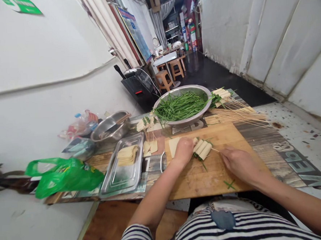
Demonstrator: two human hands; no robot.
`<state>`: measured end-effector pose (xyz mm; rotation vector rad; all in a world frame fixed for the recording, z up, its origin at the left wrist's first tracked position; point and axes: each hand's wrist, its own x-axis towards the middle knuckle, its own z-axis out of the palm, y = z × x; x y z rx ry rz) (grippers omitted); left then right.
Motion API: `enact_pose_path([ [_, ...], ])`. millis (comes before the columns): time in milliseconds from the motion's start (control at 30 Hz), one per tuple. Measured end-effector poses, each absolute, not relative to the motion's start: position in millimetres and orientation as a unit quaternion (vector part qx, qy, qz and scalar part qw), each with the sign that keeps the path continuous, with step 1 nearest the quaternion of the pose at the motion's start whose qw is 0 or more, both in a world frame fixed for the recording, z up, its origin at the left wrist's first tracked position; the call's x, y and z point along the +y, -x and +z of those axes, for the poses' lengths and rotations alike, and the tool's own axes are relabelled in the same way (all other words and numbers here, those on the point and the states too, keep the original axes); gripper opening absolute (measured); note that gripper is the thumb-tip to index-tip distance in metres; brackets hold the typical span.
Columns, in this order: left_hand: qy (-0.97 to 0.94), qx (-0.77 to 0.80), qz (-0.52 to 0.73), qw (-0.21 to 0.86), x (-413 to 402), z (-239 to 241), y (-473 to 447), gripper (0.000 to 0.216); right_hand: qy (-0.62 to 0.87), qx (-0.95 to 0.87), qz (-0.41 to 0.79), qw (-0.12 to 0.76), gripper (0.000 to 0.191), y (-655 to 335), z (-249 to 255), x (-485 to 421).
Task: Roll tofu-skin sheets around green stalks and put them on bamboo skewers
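Several pale rolls of tofu sheet (203, 150) with green chives poking out lie side by side over the cutting board (199, 184). My left hand (183, 151) is closed at their left end, its fingers around a roll that is mostly hidden. From the right, my right hand (239, 164) pinches a thin bamboo skewer (215, 150) that runs into the rolls. A flat tofu sheet (173, 146) lies partly under my left hand. Cut chive pieces (229, 184) rest near the board's front edge.
Beyond the board stands a metal bowl of chives (183, 106). Finished skewers (221, 96) and loose bamboo sticks (236, 116) lie right of it. To the left are a metal tray (123, 178) with stacked tofu sheets (127, 155), a steel basin (109, 126) and a green plastic bag (68, 178).
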<state>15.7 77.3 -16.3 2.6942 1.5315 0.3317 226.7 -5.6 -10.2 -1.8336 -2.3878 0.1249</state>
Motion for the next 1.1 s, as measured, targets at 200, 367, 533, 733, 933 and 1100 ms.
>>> enact_pose_path([
  [200,-0.884,0.461,0.079,0.025,82.2,-10.3,-14.4,0.033,0.595,-0.797,0.049,0.091,0.027,-222.9,-8.1,1.5],
  [367,-0.908,0.411,0.061,0.049,83.8,-0.9,-8.4,0.027,0.590,-0.801,0.062,0.074,0.028,-218.4,-5.9,6.7],
  [533,-0.898,0.434,0.075,0.016,75.9,1.9,-12.2,0.034,0.592,-0.801,0.070,0.058,0.028,-209.6,-2.4,10.5],
  [733,-0.869,0.478,0.126,0.030,67.3,-5.8,-18.7,0.036,0.585,-0.796,0.084,0.127,0.030,-204.9,-19.7,22.9],
  [933,-0.807,0.536,0.246,0.025,47.0,-16.3,-19.7,0.043,0.550,-0.779,0.137,0.267,0.030,-219.5,-34.1,24.8],
  [1100,-0.762,0.483,0.429,-0.042,22.0,-8.2,-19.6,0.077,0.456,-0.786,0.116,0.400,0.025,-213.7,-14.9,-5.3],
])
